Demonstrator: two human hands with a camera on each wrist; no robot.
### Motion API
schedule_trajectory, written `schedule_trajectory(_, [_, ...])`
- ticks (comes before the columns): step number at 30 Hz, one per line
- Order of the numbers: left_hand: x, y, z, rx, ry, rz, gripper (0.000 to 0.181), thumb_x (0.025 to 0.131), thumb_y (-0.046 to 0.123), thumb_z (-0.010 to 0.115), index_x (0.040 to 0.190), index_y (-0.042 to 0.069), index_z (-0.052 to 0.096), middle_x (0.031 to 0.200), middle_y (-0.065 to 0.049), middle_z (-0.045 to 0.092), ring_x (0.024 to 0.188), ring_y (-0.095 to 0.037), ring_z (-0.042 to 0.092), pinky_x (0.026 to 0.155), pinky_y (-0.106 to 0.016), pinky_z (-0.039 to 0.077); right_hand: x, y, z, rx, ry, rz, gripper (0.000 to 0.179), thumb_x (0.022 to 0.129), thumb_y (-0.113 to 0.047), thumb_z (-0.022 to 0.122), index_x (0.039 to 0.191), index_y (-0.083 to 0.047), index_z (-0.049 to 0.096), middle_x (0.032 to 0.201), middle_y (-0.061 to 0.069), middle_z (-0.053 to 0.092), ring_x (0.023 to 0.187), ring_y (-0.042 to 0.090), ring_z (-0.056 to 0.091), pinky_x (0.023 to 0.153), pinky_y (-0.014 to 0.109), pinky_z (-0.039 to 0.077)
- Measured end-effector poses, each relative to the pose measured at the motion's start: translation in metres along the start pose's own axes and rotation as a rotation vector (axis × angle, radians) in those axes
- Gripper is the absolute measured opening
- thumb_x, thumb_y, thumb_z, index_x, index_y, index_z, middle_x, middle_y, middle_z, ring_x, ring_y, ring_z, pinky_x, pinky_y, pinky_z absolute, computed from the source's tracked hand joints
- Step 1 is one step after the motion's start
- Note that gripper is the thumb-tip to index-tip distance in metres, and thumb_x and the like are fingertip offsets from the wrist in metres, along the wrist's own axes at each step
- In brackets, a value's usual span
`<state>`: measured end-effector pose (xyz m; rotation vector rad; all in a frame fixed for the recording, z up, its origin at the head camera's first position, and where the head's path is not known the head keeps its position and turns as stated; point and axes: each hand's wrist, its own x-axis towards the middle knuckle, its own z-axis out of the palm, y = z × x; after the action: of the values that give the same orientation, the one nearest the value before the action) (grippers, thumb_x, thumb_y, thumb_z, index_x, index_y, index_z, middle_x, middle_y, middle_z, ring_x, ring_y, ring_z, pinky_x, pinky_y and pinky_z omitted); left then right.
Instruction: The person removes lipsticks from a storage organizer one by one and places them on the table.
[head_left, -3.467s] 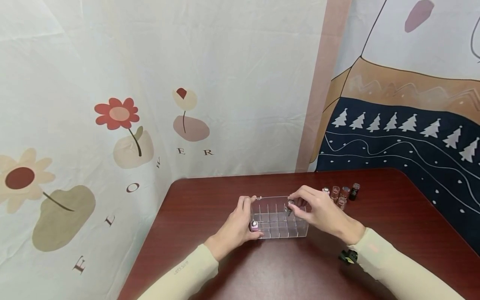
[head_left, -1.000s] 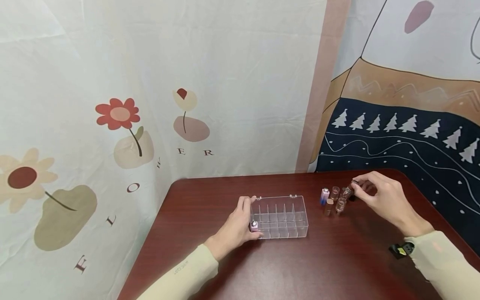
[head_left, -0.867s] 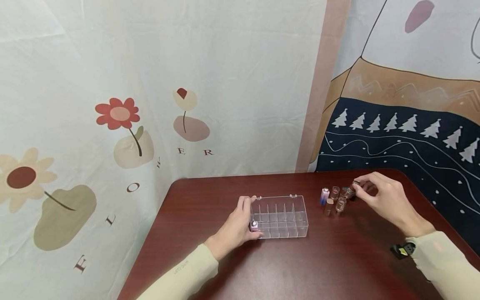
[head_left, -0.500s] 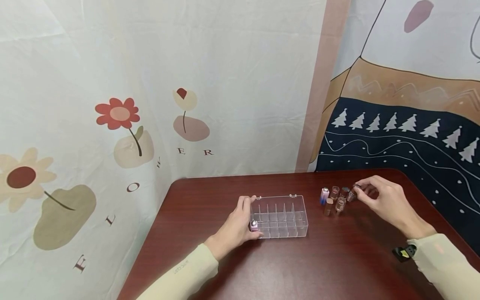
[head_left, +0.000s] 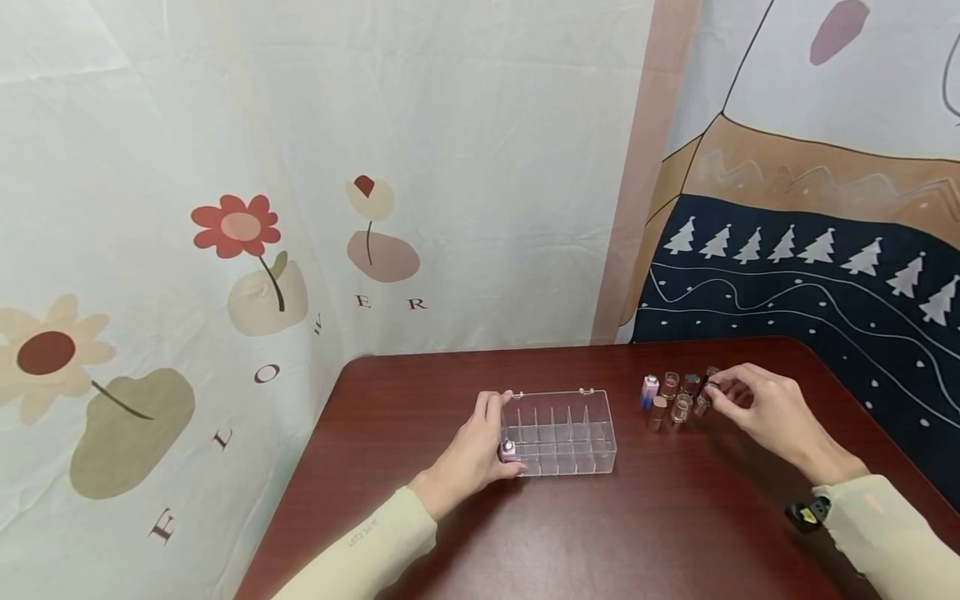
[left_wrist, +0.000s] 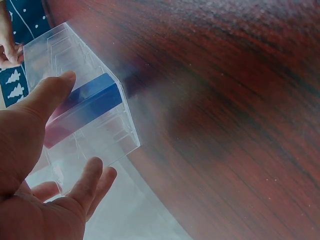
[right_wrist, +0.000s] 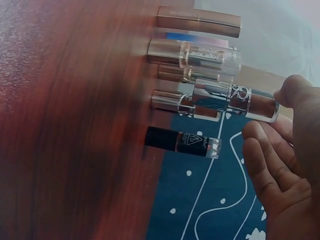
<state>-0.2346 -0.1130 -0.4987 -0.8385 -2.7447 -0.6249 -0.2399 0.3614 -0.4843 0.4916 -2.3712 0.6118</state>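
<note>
A clear divided box stands on the table, its left end gripped by my left hand. In its left front compartment is a pink-and-blue lipstick, seen through the wall in the left wrist view. At the right, my right hand pinches the top end of a silver patterned lipstick tube between thumb and fingers. That tube is upright beside several other lipsticks; whether its base touches the table I cannot tell. A black lipstick stands close by, partly hidden by the hand in the head view.
Left of the right hand stand another pink-and-blue lipstick, a brown-gold lipstick and several clear-capped tubes. The dark red table ends at a white flowered curtain behind.
My right hand went from over the box, holding a small tube, to the lipstick group at right. In the last second it moved slightly nearer with the silver tube. The left hand stays put.
</note>
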Motion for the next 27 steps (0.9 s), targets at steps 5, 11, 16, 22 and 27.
schedule_trajectory(5, [0.000, 0.000, 0.000, 0.003, 0.003, 0.003, 0.116, 0.077, 0.027, 0.113, 0.164, -0.004, 0.043, 0.152, -0.021, 0.051, 0.088, -0.025, 0.073, 0.094, -0.038, 0.073, -0.002, 0.002, 0.003, 0.003, -0.022, 0.013, 0.030, 0.082, -0.001, 0.101, 0.105, -0.006, 0.083, 0.089, 0.002, 0.079, 0.073, -0.002, 0.063, 0.067, 0.002, 0.050])
schedule_trajectory(11, [0.000, 0.000, 0.000, -0.003, -0.001, -0.001, 0.116, 0.077, 0.026, 0.113, 0.164, -0.005, 0.042, 0.155, -0.021, 0.051, 0.092, -0.027, 0.073, 0.096, -0.038, 0.073, -0.005, 0.004, 0.007, 0.010, -0.045, 0.030, 0.029, 0.083, -0.001, 0.101, 0.105, -0.005, 0.083, 0.088, 0.002, 0.079, 0.072, -0.003, 0.061, 0.066, 0.002, 0.050])
schedule_trajectory(16, [0.000, 0.000, 0.000, 0.000, 0.002, -0.002, 0.116, 0.077, 0.027, 0.113, 0.165, -0.004, 0.043, 0.151, -0.021, 0.051, 0.088, -0.026, 0.072, 0.094, -0.039, 0.073, -0.007, 0.003, 0.008, 0.012, -0.066, 0.040, 0.027, 0.085, -0.004, 0.100, 0.106, -0.006, 0.083, 0.090, 0.002, 0.079, 0.073, 0.000, 0.063, 0.067, 0.002, 0.051])
schedule_trajectory(22, [0.000, -0.001, 0.000, -0.005, -0.007, -0.006, 0.117, 0.077, 0.026, 0.113, 0.165, -0.005, 0.042, 0.151, -0.020, 0.051, 0.091, -0.025, 0.071, 0.097, -0.038, 0.072, -0.009, 0.003, 0.009, 0.014, -0.082, 0.050, 0.025, 0.086, -0.005, 0.100, 0.105, -0.009, 0.084, 0.090, 0.000, 0.079, 0.074, -0.003, 0.062, 0.066, 0.005, 0.051])
schedule_trajectory(27, [0.000, -0.001, 0.000, -0.003, -0.013, -0.009, 0.117, 0.078, 0.027, 0.113, 0.166, -0.006, 0.042, 0.152, -0.021, 0.051, 0.092, -0.023, 0.070, 0.097, -0.037, 0.072, -0.010, 0.005, 0.011, 0.015, -0.077, 0.039, 0.025, 0.085, -0.004, 0.100, 0.104, -0.010, 0.084, 0.089, -0.003, 0.078, 0.074, -0.008, 0.060, 0.065, 0.005, 0.050])
